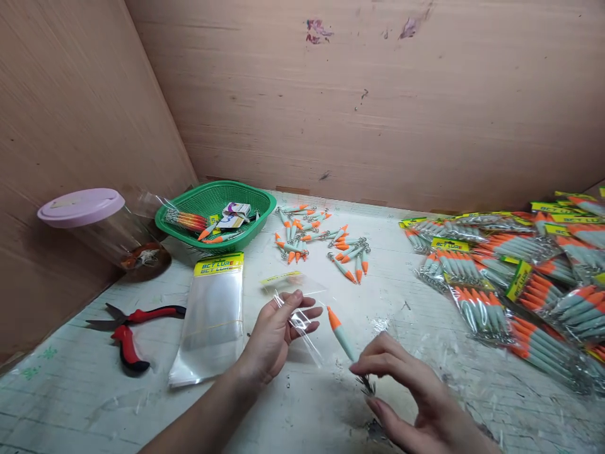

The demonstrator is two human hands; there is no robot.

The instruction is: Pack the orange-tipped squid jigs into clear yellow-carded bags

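My left hand (278, 334) holds a clear plastic bag (309, 343) with a yellow header, thumb over its near side and fingers behind. In my right hand (411, 384) is a squid jig (343, 337), pale green with an orange tip, pinched near its hooked end. The tip points up and left towards the bag, apart from my left fingers. Beyond my hands lies a loose pile of similar squid jigs (309, 234). Left of my left hand is a stack of clear bags (212, 321) with yellow "BCT LURE" headers and a rubber band round it.
Red-handled pliers (126, 321) lie open at the left. Behind them stands a clear jar (101, 243) with a pink lid. A green basket (222, 189) holds packets and lures. Filled lure packs (482, 309) are heaped at right. Wooden panels (368, 107) rise behind and left.
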